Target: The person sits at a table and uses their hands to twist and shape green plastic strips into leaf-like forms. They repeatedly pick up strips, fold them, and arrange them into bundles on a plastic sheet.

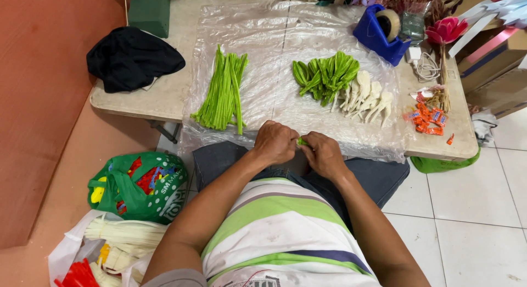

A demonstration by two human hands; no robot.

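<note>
My left hand (274,142) and my right hand (324,153) meet at the table's near edge, both pinching a small green piece (301,141) between the fingertips. Most of that piece is hidden by the fingers. On the clear plastic sheet (274,40) beyond lie a bundle of long green stems (223,92), a pile of folded green leaf shapes (325,74) and a row of cream-white leaf shapes (366,97).
A blue tape dispenser (379,31), a pink artificial flower (446,30), orange-red packets (428,119) and a black cloth (132,57) sit on the low table (164,95). A green bag (137,185) and a white bag of cream strips (118,237) stand on the floor at left.
</note>
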